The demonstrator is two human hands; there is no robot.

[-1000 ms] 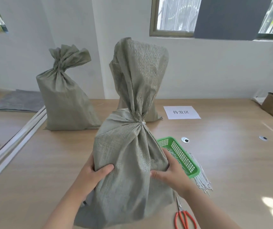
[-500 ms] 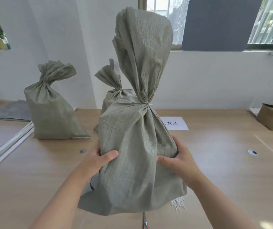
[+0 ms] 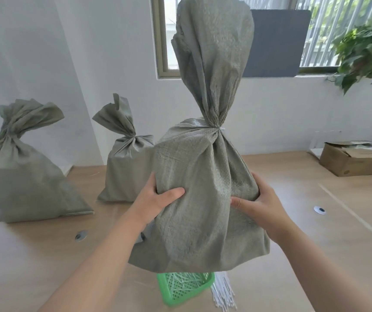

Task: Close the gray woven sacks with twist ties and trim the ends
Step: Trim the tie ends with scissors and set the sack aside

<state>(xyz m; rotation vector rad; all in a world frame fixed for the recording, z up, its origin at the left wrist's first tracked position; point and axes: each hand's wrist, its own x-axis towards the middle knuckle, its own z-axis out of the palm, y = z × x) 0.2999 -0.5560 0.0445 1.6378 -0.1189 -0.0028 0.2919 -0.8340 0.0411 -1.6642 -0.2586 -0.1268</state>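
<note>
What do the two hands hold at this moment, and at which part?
The tied gray sack, at the middle of its body: the left hand grips its left side, the right hand its right side, below the tied neck.

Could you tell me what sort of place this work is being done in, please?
Probably a small packing or dispatch workroom: tied gray woven sacks stand on a wooden table, with a green basket of white ties and an open cardboard box.

On the light wooden table (image 3: 315, 233) are set a tied gray woven sack (image 3: 29, 176), a second sack (image 3: 126, 167) beside it, a green plastic mesh basket (image 3: 180, 289), white ties (image 3: 222, 293) and a brown cardboard box (image 3: 351, 161).
</note>
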